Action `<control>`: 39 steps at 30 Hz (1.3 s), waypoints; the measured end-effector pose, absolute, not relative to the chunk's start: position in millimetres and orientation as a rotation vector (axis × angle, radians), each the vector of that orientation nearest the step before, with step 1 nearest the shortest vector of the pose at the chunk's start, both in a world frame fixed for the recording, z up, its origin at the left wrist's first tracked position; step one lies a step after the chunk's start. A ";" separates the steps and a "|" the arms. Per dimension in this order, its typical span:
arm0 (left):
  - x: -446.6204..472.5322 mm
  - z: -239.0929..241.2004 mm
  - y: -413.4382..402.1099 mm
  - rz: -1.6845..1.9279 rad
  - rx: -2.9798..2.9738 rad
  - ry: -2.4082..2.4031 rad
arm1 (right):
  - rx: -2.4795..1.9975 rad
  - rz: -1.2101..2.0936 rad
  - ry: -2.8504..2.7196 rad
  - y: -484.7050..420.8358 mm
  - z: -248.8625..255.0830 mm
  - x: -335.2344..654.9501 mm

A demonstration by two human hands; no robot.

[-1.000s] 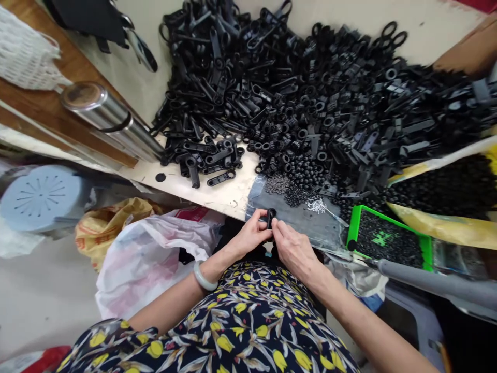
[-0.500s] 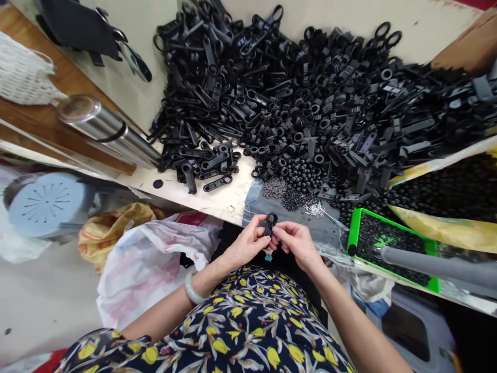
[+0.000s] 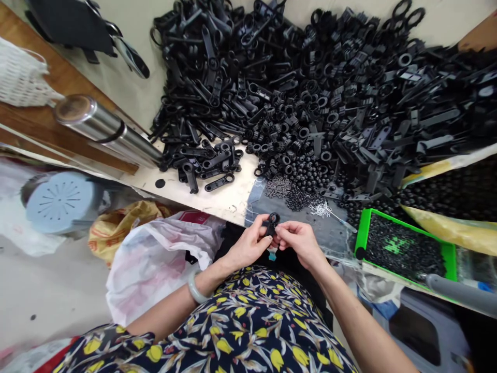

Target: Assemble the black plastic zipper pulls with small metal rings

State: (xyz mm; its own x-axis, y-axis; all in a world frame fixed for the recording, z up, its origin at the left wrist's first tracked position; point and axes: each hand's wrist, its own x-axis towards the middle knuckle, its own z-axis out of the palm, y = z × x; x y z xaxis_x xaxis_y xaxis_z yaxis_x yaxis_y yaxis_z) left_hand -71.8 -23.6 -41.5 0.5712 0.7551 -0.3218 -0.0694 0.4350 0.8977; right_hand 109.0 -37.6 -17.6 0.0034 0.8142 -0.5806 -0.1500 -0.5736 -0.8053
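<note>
My left hand [image 3: 248, 245] is closed round a black plastic part with a ring-shaped end [image 3: 274, 219], held upright just off the bench's front edge. My right hand [image 3: 302, 241] is pinched against the side of this part; anything small between its fingertips is hidden. A bit of teal material [image 3: 272, 255] shows beneath the fingers. Beyond my hands, on a grey mat [image 3: 310, 226], lie small metal pieces [image 3: 276, 187], tiny black pieces [image 3: 296, 199], black balls [image 3: 306, 173] and white pins [image 3: 320, 208].
Long black parts with ringed ends [image 3: 219, 182] and black rings [image 3: 303, 133] are heaped across the bench. A green tray [image 3: 362, 237] of small black pieces stands right. At left are a steel flask [image 3: 116, 129], a white bag [image 3: 135, 274] and a blue stool [image 3: 58, 202].
The view has shifted slightly, and the grey tube over the green tray now sits farther right. My hands keep the same part between them, its ring end turned a little.
</note>
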 end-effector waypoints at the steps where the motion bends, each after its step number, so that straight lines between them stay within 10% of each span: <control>1: -71.9 -42.0 -23.4 0.589 1.000 0.818 | -1.545 1.670 -0.699 -37.6 -17.7 109.1; 39: -70.6 -30.4 -24.0 0.521 1.186 0.963 | -1.626 1.684 -0.607 -33.9 -13.3 104.7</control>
State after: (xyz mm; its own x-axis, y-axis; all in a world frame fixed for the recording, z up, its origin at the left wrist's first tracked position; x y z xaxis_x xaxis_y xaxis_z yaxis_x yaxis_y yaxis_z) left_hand -70.6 -24.0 -30.4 0.5203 0.7796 -0.3486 0.1345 0.3283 0.9349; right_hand 104.7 -33.9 -13.3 0.0416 0.7562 -0.6531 -0.1654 -0.6394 -0.7509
